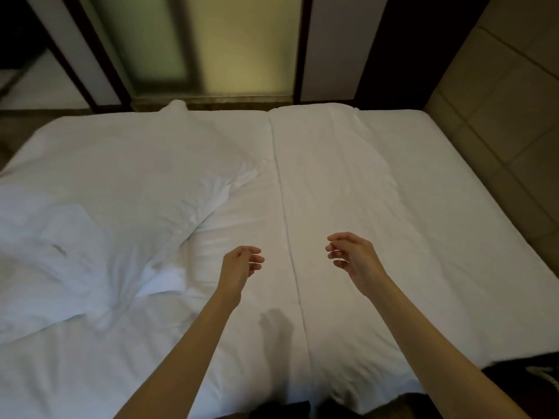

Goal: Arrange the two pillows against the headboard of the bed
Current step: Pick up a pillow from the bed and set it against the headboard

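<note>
My left hand and right hand hover empty, fingers loosely curled, above the bed's near edge, poised toward the rumpled pillow.

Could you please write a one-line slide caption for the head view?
Both bare hands, left hand and right hand, hover empty over a white bed beside a rumpled pillow.
</note>
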`<state>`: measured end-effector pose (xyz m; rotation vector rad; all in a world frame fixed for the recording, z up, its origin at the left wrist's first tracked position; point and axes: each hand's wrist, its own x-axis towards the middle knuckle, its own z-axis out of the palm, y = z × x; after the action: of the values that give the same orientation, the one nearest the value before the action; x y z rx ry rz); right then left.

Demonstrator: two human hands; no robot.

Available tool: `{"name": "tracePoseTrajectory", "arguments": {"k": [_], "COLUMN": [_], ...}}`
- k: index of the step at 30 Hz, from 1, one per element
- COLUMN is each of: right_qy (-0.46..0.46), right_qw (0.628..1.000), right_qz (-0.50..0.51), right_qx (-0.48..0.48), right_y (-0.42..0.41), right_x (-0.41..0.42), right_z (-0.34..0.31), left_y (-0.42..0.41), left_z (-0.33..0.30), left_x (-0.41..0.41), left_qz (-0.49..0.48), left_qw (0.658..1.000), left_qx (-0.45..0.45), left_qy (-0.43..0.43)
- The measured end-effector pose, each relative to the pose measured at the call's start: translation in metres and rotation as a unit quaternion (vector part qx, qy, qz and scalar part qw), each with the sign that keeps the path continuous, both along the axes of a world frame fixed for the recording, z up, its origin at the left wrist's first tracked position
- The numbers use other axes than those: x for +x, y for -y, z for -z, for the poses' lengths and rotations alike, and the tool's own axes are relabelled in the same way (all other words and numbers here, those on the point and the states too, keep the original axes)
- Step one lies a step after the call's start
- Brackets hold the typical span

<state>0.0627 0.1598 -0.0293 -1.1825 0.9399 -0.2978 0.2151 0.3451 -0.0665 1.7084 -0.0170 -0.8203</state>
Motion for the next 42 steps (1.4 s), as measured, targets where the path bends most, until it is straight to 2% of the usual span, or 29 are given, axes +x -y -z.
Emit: {"name": "tracePoseTrajectory", "arguments": {"k": [10,18,25,33,39,42], "right_qy": [0.024,0.002,-0.017,-0.048,-0.116,-0.201], "right_qw": [0.994,0.986,0.98,0.984,0.972,0.933], "right_qz": [-0.102,-0.162,-0.198,-0.158,-0.151,-0.184], "right_qx": [0.001,0.039,0.006,-0.066,-0.138,-0.235], "right_y": [-0.026,-0.063,-0.108,-0.163,-0.178,-0.186], "right_x": [0.084,0.157,0.251,0.382,0.441,0.467], "right_z": [0.003,0.016,0.015,0.025,0.044,0.052], "left_y": [-0.072,-0.126,-0.178,-0.219,-0.225,-0.228], "left_z": [0.007,-0.001,-0.012,-0.02,-0.019,-0.01], "left_x": [0.046,0.11,0.227,0.393,0.488,0.522], "left_qz": [-0.134,-0.162,-0.095,0.051,0.113,0.151], "left_qw": [0.99,0.978,0.941,0.88,0.855,0.843], "left_qx": [0.015,0.081,0.221,0.311,0.365,0.404], "left_qy": [0.029,0.099,0.237,0.354,0.351,0.323]}}
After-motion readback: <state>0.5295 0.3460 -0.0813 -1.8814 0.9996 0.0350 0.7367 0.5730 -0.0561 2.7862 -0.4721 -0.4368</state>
